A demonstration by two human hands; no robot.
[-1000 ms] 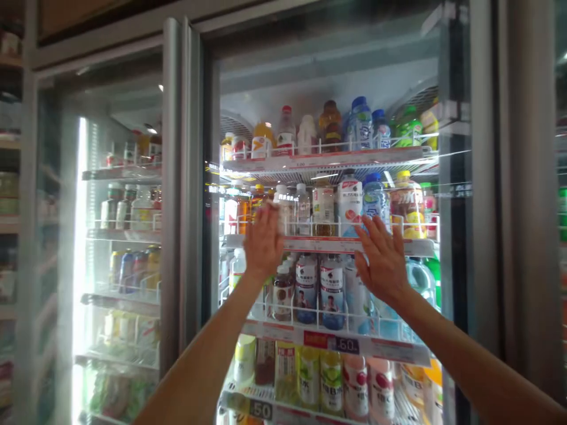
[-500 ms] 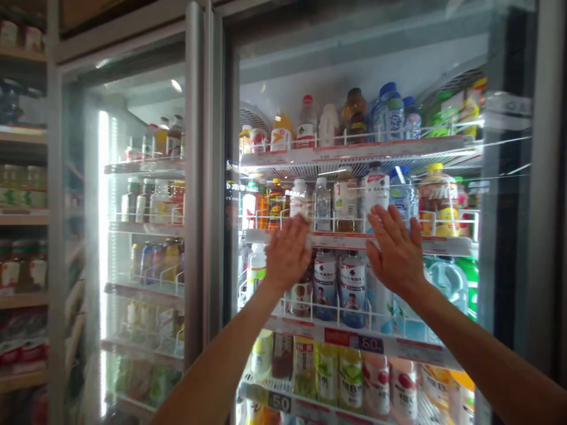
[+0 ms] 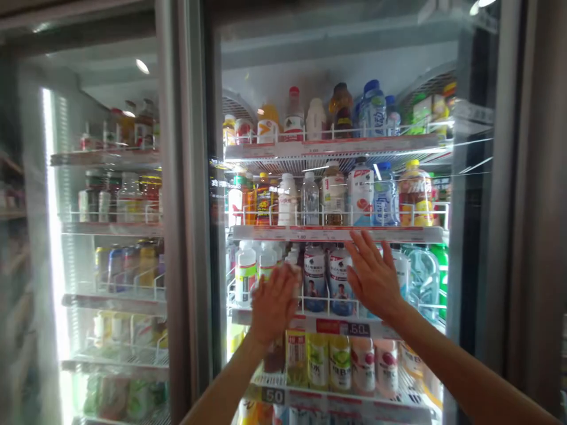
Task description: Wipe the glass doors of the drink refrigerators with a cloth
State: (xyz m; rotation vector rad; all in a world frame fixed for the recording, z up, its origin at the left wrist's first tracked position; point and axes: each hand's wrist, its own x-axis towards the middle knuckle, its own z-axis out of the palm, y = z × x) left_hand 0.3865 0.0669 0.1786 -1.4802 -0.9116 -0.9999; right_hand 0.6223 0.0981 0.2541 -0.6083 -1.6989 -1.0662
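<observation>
both forearms rise from the lower edge of the frame, the left arm angling up and right, the right arm up and left. the left hand, just below the centre, is blurred, its back to the camera and fingers stretched upward; a pale patch shows at its fingertips, and i cannot tell whether the hand grips it. the right hand, right of centre, is open, fingers extended and slightly parted, palm turned away.

at bottom centre a dark price tag reads "50"; a purple tag between the arms shows "60". "水" can be read on a yellow-green bottle low in the frame, "动" on a blue-capped bottle at upper right.

the glass door fills the centre and right, directly in front of both palms, with shelves of bottles behind it; exact contact is hard to tell.
</observation>
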